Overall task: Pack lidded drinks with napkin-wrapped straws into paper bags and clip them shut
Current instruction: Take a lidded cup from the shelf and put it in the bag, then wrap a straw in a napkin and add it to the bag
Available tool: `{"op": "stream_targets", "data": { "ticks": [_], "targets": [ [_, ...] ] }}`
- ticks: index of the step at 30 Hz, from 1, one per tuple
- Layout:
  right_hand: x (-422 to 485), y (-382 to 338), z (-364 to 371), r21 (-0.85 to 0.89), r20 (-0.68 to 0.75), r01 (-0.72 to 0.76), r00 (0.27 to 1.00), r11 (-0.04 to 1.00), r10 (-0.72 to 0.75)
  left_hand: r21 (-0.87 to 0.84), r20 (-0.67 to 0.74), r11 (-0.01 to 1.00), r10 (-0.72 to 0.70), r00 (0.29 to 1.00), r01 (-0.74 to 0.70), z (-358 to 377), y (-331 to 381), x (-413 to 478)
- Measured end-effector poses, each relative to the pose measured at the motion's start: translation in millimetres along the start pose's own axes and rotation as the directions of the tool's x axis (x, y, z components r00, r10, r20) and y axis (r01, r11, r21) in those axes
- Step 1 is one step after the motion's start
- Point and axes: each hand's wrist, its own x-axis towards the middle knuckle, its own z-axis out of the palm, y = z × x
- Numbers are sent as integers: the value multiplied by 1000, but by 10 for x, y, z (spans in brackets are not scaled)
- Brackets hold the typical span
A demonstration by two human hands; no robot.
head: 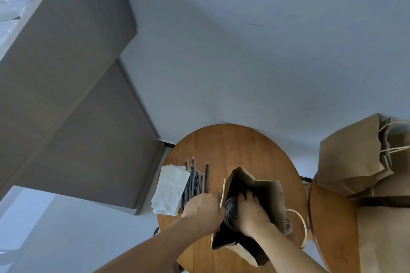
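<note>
An open brown paper bag stands on the round wooden table. My left hand grips the bag's left rim. Inside the bag's mouth my right hand curls over a dark-lidded drink. Several black wrapped straws lie on the table left of the bag, beside a stack of white napkins at the table's left edge.
More brown paper bags with twine handles are piled on a second wooden table at the right. A grey stepped cabinet fills the left. A small red and white object shows behind the open bag.
</note>
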Motion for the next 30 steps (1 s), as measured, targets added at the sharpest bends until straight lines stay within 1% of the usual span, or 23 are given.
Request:
{"op": "stream_targets", "data": {
  "ticks": [2, 5, 7, 8, 10, 11, 12, 14, 16, 19, 21, 23, 24, 26, 27, 28, 30],
  "targets": [
    [-170, -11, -232, 88, -33, 41, 999, 995, -38, -25, 66, 999, 30, 997, -28, -7, 22, -49],
    [-449, 25, -601, 182, -123, 115, 988, 977, -94, -93, 213, 993, 93, 973, -75, -128, 14, -113],
    [-638, 32, -861, 254, -243, 159, 965, 954, -96, -118, 294, 989, 119, 948, -87, -262, -48, -130],
    [-711, 2, -981, 282, -330, 195, 939, 939, -96, -120, 315, 988, 127, 941, -93, -331, -93, -142],
    [-781, -172, -1163, 346, -492, 302, 864, 888, -102, -88, 295, 992, 110, 949, -88, -462, -227, -158],
    [-767, -298, -1213, 355, -532, 354, 838, 865, -124, -61, 255, 996, 85, 963, -71, -529, -309, -151],
    [-724, -433, -1231, 346, -539, 384, 828, 856, -154, -39, 200, 998, 56, 978, -49, -602, -396, -133],
    [-594, -694, -1186, 312, -467, 386, 858, 868, -214, 1, 91, 1000, 2, 996, -3, -761, -571, -76],
    [-423, -906, -1086, 221, -351, 337, 903, 915, -248, 68, 21, 997, -32, 999, 30, -909, -738, 8],
    [-172, -1212, -981, 63, -113, 262, 961, 963, -254, 122, 1, 991, -54, 999, 54, -1059, -979, 167],
    [-30, -1433, -948, 24, 22, 206, 978, 978, -207, 120, 10, 990, -70, 998, 68, -1091, -1126, 260],
    [114, -1670, -912, 23, 99, 169, 980, 985, -170, 79, 21, 993, -88, 996, 86, -1066, -1257, 331],
    [188, -1785, -899, 24, 125, 166, 978, 986, -168, 62, 27, 994, -93, 995, 91, -1043, -1320, 361],
    [356, -1979, -823, 49, 104, 164, 980, 985, -169, 34, 38, 994, -107, 994, 105, -1003, -1459, 390],
    [436, -2041, -749, 111, 62, 154, 985, 982, -161, 16, 47, 992, -123, 991, 122, -985, -1537, 392],
    [503, -2076, -658, 199, 15, 117, 992, 973, -122, -5, 56, 990, -142, 988, 142, -966, -1623, 386],
    [646, -2061, -430, 391, -40, 7, 999, 920, 9, -40, 61, 984, -170, 984, 173, -933, -1782, 373]
  ]
}}
